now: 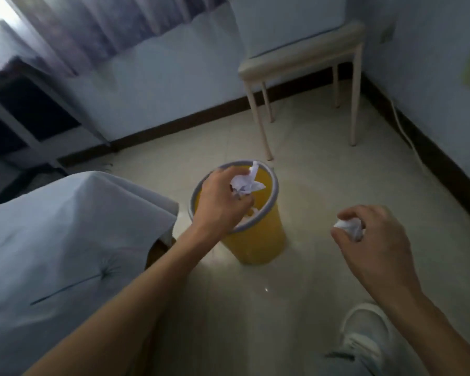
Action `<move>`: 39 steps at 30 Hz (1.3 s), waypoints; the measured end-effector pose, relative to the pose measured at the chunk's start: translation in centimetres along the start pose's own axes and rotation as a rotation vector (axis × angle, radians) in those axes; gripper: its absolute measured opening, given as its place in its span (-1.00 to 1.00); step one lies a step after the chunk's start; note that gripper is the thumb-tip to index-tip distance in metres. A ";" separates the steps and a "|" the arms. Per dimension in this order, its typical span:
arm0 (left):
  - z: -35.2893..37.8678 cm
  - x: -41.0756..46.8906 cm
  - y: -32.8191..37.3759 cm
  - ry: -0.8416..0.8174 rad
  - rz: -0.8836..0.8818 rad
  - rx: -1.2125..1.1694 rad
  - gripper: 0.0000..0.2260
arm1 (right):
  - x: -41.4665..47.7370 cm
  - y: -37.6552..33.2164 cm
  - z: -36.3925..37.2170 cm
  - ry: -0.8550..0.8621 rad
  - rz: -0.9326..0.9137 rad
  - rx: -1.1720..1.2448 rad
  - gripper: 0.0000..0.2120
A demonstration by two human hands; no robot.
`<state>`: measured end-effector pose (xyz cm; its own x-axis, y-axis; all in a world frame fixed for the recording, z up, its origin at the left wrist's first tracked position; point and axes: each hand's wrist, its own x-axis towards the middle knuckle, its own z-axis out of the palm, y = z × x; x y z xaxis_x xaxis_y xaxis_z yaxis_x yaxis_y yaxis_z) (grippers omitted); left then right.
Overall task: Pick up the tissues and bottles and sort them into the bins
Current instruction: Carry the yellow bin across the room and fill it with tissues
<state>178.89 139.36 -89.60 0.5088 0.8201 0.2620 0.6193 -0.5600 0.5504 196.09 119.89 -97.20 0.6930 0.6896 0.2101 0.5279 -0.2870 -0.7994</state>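
**Two tissue wads in hand, left one over the yellow bin**

Left hand (220,202) hangs over the mouth of the yellow bin (255,242), fingers curled and pinching a crumpled tissue (246,181). The wad pokes out past the fingertips, above the opening. Right hand (375,240) is well apart from the bin, to its right and nearer the camera. Its fingers and thumb are curled round a second tissue wad (349,227), and only a small white part shows.

Handling, as a judgement: both wads are near weightless and soft, crush to any shape, and can't break. A light fingertip pinch anywhere on the ball should hold it. The paper looks dry, not slippery. The main catch is drift: a release from high or off-centre could float a wad onto the rim or the floor (310,185), so letting go low over the mouth looks safest. Loose flaps may cling to fingers.

Around:
- Something white sits lower inside the bin, likely tissue, partly hidden by the left hand.
- Bed corner with a pale sheet (65,226) is just left of the bin — can't tell if they touch.
- Pale stool (301,58) stands beyond by the wall, well apart.
- White cord (407,137) runs down by the right wall.
- Pale shoe (364,332) is at bottom right.
- No bottles and no second bin are in view.

Nothing stands between the left hand and the opening. The right hand's way to the bin crosses bare floor only.
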 end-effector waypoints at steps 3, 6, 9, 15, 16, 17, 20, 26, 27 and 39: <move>-3.8 0.4 -2.5 -0.009 -0.073 0.009 -0.54 | -0.4 -2.7 2.0 -0.067 -0.025 -0.015 -0.82; -5.7 1.4 -4.9 -0.056 -0.077 0.042 -0.54 | 0.1 -6.0 3.3 -0.082 -0.083 -0.055 -0.83; -5.6 3.4 -6.3 -0.112 -0.029 0.091 -0.53 | 2.9 -9.7 4.9 -0.070 -0.167 -0.130 -0.81; -2.7 7.8 -9.1 -0.177 0.059 0.144 -0.52 | 8.7 -14.2 9.7 -0.049 -0.213 -0.204 -0.84; -2.3 8.6 -9.5 -0.188 0.083 0.162 -0.53 | 9.6 -14.5 10.6 -0.044 -0.225 -0.224 -0.84; -1.9 9.1 -9.8 -0.197 0.100 0.178 -0.54 | 10.3 -14.7 11.5 -0.047 -0.235 -0.242 -0.84; -1.1 10.3 -10.7 -0.217 0.101 0.186 -0.56 | 12.1 -14.4 13.7 -0.082 -0.225 -0.306 -0.85; -1.1 11.7 -12.4 -0.259 0.086 0.117 -0.53 | 14.2 -13.5 16.8 -0.190 -0.141 -0.431 -0.82; -1.2 11.8 -12.7 -0.266 0.081 0.113 -0.54 | 14.3 -13.4 17.2 -0.199 -0.132 -0.438 -0.82; -2.4 12.9 -13.3 -0.475 0.162 0.402 -0.52 | 15.4 -13.1 20.0 -0.419 -0.018 -0.456 -0.59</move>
<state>175.78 157.71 -91.59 0.7668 0.6318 -0.1136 0.6415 -0.7483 0.1687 189.98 147.58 -94.79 0.4793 0.8729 -0.0911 0.7587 -0.4642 -0.4569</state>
